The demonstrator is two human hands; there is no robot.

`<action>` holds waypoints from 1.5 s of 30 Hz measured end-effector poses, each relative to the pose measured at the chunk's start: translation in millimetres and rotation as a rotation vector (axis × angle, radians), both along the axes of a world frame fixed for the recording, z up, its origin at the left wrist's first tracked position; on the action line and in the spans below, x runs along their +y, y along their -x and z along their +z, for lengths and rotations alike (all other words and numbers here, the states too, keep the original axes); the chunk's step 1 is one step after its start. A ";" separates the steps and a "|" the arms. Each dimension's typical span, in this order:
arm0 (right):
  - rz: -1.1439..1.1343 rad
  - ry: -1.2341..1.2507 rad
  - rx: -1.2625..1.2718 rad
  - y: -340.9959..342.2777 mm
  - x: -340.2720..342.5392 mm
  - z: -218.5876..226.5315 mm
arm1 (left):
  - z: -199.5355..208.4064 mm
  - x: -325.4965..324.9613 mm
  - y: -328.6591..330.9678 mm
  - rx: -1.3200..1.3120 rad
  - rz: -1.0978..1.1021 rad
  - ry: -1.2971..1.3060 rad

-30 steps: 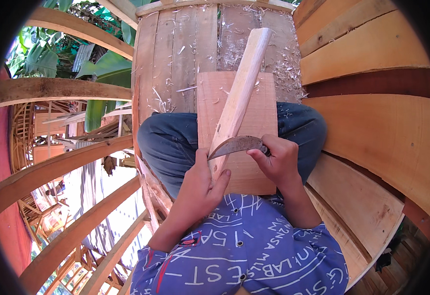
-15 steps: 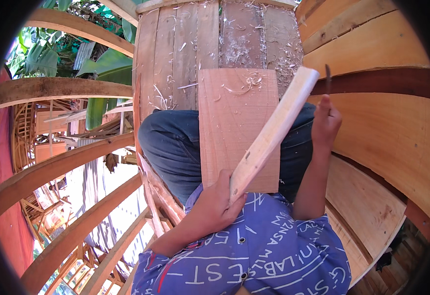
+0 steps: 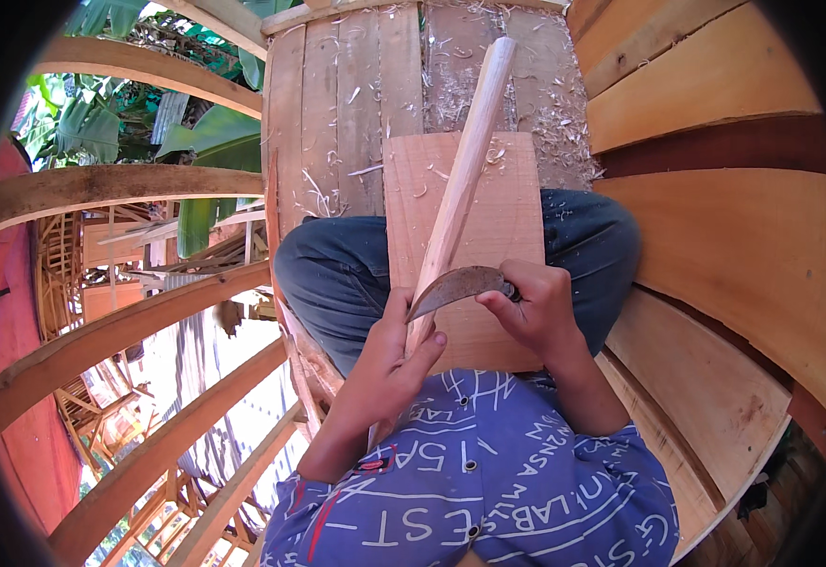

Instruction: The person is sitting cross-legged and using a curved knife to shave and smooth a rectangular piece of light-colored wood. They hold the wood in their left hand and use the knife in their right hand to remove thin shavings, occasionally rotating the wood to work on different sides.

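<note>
A pale wooden stick (image 3: 469, 156) slants up and away over my lap, its far end above the shavings. My left hand (image 3: 396, 354) is closed round its near end. In my right hand (image 3: 540, 307) is a curved knife (image 3: 458, 288), gripped by its handle, which is mostly hidden in my fist. The dark, hooked blade lies across the stick just beyond my left fingers, its tip by the left thumb side. Beneath the stick, a flat wooden board (image 3: 502, 222) rests over my crossed legs.
Curled shavings (image 3: 564, 142) litter the plank floor (image 3: 361, 104) ahead. Wooden slats (image 3: 139, 184) with gaps between them stand on my left. Wide planks (image 3: 724, 236) rise close on my right. Banana leaves (image 3: 214, 132) show beyond the slats.
My right hand has come down and left from beside the stick's far end, bringing the blade onto the stick. The stick has swung leftward and stands more upright in the picture.
</note>
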State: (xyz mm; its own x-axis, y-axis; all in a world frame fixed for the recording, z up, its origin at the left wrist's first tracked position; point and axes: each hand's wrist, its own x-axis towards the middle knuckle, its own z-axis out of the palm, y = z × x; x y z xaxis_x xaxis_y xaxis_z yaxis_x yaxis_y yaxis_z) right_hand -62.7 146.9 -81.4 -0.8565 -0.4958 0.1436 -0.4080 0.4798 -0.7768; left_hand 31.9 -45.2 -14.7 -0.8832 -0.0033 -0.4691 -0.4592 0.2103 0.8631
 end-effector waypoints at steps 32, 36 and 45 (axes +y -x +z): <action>-0.442 0.225 0.089 54.9 43.5 -10.8 | -2.0 16.4 -22.9 -0.033 -0.134 -0.218; -0.588 0.182 0.103 83.9 78.1 17.4 | -17.9 11.5 -32.8 -0.133 -0.080 -0.278; -0.049 -0.036 0.101 10.3 5.1 15.4 | -2.7 5.8 -12.2 -0.009 0.070 -0.004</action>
